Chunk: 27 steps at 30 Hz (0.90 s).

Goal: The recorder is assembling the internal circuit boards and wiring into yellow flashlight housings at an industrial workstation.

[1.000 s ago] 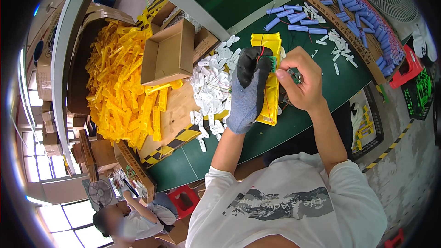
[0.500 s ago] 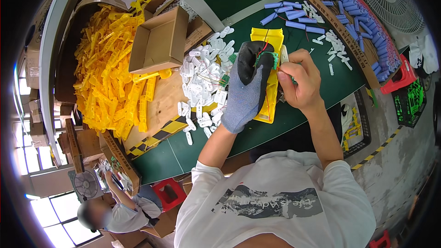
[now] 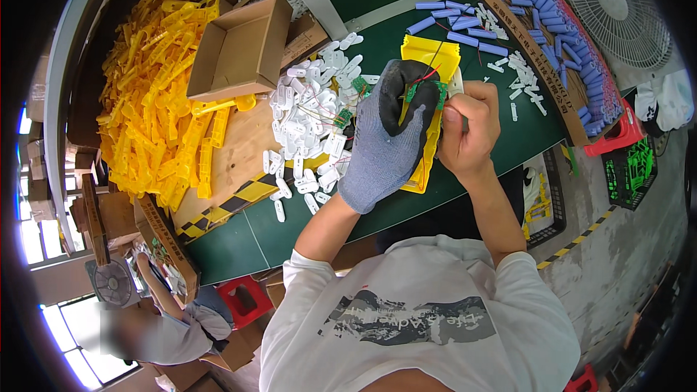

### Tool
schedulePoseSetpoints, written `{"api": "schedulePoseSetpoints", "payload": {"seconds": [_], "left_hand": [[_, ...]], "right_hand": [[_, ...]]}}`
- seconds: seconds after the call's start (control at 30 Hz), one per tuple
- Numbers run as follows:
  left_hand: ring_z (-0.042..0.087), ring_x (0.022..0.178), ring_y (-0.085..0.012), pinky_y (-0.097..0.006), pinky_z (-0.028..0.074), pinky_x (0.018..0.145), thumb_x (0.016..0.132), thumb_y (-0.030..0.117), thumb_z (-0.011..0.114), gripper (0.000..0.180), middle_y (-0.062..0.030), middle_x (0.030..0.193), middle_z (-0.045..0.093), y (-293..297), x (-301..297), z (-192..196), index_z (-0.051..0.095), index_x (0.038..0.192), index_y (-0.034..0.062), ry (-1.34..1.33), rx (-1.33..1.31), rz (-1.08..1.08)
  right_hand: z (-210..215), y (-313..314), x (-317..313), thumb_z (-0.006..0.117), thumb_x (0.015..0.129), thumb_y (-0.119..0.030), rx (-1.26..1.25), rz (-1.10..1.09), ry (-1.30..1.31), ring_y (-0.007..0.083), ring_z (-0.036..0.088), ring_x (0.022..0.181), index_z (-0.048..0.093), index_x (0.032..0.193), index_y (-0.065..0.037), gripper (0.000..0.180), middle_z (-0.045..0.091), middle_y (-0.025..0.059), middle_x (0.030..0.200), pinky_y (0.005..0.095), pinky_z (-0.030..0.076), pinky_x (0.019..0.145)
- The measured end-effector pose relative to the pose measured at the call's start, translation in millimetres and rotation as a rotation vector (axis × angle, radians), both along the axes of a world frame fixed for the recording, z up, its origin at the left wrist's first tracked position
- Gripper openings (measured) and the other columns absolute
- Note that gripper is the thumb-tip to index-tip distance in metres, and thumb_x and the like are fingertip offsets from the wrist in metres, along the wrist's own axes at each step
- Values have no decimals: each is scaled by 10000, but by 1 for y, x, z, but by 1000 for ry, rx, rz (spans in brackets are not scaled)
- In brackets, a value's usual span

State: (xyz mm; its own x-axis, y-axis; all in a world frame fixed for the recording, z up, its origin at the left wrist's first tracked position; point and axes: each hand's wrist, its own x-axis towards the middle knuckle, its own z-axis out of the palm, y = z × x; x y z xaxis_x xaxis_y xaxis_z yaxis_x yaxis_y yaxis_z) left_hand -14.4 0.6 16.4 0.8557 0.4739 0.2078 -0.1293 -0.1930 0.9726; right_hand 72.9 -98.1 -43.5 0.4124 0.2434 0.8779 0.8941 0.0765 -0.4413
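My left hand (image 3: 385, 138), in a grey glove with black fingertips, grips a long yellow plastic housing (image 3: 430, 65) over the green table (image 3: 247, 236). A small green circuit board (image 3: 428, 88) with red and black wires sits at its fingertips on the housing. My bare right hand (image 3: 468, 131) is closed against the housing's right side, fingers pinching at the board and wires. Whether it holds a small tool I cannot tell.
White plastic parts (image 3: 308, 120) lie heaped left of my hands, by an open cardboard box (image 3: 243, 51) and a big pile of yellow housings (image 3: 156, 123). Blue cylinders (image 3: 552, 36) fill a box at the right, near a fan (image 3: 617, 7). Another person (image 3: 156, 319) sits lower left.
The view has shifted slightly. Both hands stay on the yellow housing, with the right hand's fingers working at the board and wires.
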Motion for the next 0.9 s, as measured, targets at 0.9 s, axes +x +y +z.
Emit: {"api": "schedulePoseSetpoints", "payload": {"seconds": [0.9], "left_hand": [[614,773,-334,-374,500,655,813,28,629,272,-160,951,576,10,10,-14,561,1076,47,-319,590,237]], "right_hand": [[48,-8,-35,682,802,18,34,119,763,115,672,721,552,1218,-1,436,707,133,802,228,540,659]]}}
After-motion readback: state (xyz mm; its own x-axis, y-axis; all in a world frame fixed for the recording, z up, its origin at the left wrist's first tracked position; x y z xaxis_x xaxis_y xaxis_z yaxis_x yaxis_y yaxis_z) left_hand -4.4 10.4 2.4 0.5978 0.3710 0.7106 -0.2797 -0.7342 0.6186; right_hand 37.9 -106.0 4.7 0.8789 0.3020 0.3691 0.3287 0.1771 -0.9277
